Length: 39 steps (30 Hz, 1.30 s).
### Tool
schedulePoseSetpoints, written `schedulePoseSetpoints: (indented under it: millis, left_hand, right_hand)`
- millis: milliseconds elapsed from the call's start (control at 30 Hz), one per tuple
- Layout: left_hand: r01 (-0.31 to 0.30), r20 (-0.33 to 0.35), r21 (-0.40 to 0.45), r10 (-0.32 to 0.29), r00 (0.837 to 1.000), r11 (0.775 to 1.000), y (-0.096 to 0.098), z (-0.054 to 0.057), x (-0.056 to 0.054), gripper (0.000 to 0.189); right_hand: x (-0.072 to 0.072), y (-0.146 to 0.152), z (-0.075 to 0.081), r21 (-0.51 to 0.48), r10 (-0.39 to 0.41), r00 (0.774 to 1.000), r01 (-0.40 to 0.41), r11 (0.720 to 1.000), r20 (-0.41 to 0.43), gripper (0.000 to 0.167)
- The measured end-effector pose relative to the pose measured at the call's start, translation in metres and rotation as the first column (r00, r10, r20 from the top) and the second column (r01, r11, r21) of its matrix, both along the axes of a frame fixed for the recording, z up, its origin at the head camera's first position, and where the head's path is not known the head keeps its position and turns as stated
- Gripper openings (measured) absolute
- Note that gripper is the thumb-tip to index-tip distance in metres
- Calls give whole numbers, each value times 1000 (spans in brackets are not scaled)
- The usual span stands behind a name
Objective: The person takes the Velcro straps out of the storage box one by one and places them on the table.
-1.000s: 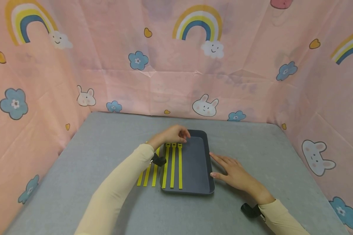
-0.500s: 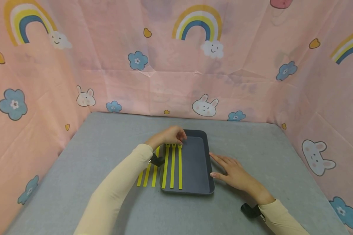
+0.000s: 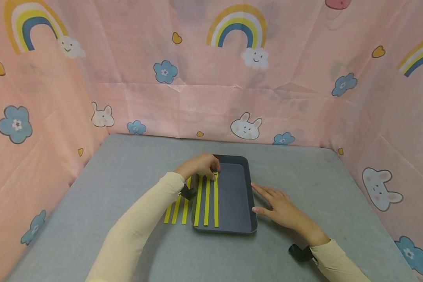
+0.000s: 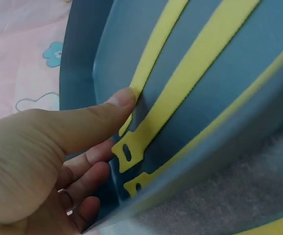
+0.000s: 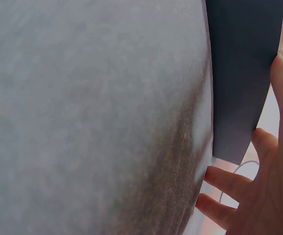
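Three yellow straps (image 3: pixel 206 201) lie in the tray (image 3: pixel 236 199); left hand (image 3: pixel 201 166) at one, grip unclear; right hand (image 3: pixel 282 207), fingers straight, touches tray

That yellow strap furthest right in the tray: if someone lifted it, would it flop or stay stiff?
The yellow strap would probably droop if lifted by one end, since it looks long, narrow and thin. It is likely light, being just a slim band. It seems unlikely to roll in the tray, as it is flat.

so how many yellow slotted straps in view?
6: three straps in the gray tray, three on the table left of it. The left sleeve may hide more.
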<state>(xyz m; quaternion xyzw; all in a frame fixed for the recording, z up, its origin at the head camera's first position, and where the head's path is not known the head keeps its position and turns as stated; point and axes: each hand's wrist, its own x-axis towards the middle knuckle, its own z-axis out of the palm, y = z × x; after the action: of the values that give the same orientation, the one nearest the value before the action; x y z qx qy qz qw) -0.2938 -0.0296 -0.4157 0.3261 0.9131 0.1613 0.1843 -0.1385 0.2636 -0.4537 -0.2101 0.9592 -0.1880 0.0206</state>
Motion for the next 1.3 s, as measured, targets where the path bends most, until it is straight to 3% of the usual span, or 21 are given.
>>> schedulePoseSetpoints:
  millis: [400, 767, 1033, 1300]
  left_hand:
    - [8, -111, -117, -21, 994, 993, 13, 5, 7, 29]
    - [31, -159, -116, -50, 986, 993, 38, 4, 12, 31]
    - [10, -137, -123, -27, 990, 992, 46, 2, 10, 33]
    - [-42, 4, 46, 42, 999, 998, 40, -4, 0, 30]
  right_hand:
    - [0, 0, -1, 2, 0, 1000, 0, 1000, 4, 74]
    - [0, -1, 0, 8, -11, 1000, 11, 1000, 12, 75]
    - [-1, -2, 1, 16, -23, 999, 22, 1000, 26, 76]
    - [0, -2, 1, 9, -22, 999, 22, 1000, 25, 76]
